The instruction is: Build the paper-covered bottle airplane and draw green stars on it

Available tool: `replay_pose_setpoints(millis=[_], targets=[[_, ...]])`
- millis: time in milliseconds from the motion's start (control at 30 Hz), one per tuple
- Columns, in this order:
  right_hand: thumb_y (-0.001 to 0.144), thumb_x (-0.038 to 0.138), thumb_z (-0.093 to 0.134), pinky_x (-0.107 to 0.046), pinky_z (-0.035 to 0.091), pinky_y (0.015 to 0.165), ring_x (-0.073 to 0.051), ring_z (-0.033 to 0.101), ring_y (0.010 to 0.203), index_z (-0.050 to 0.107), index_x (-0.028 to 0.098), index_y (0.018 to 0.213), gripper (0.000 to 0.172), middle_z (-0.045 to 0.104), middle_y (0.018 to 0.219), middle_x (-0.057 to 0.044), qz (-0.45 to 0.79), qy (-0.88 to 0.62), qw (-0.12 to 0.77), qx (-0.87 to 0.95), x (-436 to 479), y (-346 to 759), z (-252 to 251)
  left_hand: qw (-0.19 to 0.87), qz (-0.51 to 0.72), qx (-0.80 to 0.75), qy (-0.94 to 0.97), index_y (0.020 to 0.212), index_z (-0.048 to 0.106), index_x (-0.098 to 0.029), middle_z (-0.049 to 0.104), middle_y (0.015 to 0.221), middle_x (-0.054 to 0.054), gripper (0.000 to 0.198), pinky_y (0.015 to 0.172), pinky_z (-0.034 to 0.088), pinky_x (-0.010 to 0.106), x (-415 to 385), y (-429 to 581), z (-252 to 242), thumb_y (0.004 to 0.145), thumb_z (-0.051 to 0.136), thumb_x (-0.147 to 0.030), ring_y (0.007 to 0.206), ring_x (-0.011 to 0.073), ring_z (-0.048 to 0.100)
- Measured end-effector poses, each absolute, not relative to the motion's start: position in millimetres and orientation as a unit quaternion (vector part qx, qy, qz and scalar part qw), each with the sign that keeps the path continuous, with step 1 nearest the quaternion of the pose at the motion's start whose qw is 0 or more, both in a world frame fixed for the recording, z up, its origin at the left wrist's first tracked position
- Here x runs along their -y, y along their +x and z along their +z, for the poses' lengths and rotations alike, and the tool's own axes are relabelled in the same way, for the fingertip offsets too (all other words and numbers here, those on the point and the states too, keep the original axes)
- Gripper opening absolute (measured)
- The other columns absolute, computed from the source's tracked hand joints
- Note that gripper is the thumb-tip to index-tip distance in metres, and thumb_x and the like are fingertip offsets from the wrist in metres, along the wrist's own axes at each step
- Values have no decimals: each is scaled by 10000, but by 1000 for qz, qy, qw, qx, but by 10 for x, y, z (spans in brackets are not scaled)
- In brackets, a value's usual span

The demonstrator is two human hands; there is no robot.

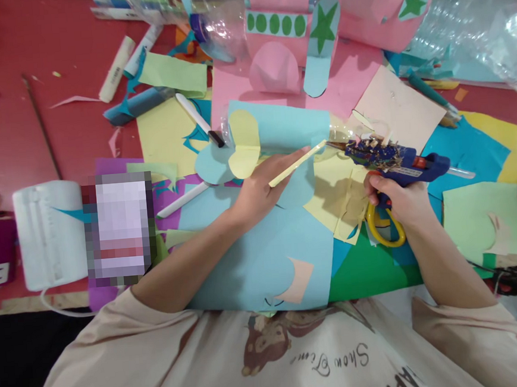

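Observation:
My left hand (258,190) is closed on a narrow yellow paper piece (298,163), seen nearly edge-on. In my right hand (405,203) is a dark blue glue gun (388,159), its nozzle touching or almost touching the far end of that piece. Strands and bits cling to the gun's front, and a clear glue stick (461,171) pokes out behind. Just beyond my left hand lies a clear plastic bottle wrapped in light blue paper (286,120). A yellow paper shape with rounded ends (244,144) is at its left end. Yellow-handled scissors (396,239) lie under my right hand.
Pink paper-covered bottles (275,67) with green decorations stand at the back. Paper sheets and scraps cover the red table (3,136). White pens (182,199), a white corded box (51,233) and a blurred-out rectangle (124,222) are on the left.

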State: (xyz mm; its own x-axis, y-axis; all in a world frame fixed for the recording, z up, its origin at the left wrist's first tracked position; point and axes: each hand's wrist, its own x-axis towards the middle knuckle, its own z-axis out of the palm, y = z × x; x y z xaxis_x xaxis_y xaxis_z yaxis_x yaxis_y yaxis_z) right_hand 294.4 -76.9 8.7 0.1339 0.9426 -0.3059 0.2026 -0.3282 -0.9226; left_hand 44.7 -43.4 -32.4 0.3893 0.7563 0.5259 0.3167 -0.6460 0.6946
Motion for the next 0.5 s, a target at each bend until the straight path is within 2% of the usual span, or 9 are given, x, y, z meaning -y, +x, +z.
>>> replay_pose_setpoints(millis=[100, 300, 500], targets=[[677, 285, 657, -239, 410, 413, -82, 468, 407, 573, 179, 607, 153, 567, 541, 10, 488, -654, 379, 436, 764, 2936, 96, 250, 435, -343, 794, 1327, 517, -262, 671, 1185, 48, 363, 844, 540, 260, 437, 448, -322, 989, 391, -218, 991, 132, 648], [667, 265, 649, -239, 408, 412, -85, 474, 407, 566, 182, 605, 133, 560, 532, 15, 488, -656, 382, 431, 758, 2926, 111, 262, 457, -332, 783, 1332, 515, -268, 684, 1129, 38, 404, 821, 531, 233, 444, 454, -320, 954, 455, -140, 930, 113, 644], [657, 297, 655, -250, 415, 410, -91, 468, 402, 554, 188, 592, 162, 554, 525, 15, 476, -665, 378, 434, 754, 2940, 88, 247, 449, -335, 791, 1344, 502, -279, 671, 1181, 47, 387, 843, 539, 255, 439, 452, -319, 980, 409, -186, 994, 127, 646]])
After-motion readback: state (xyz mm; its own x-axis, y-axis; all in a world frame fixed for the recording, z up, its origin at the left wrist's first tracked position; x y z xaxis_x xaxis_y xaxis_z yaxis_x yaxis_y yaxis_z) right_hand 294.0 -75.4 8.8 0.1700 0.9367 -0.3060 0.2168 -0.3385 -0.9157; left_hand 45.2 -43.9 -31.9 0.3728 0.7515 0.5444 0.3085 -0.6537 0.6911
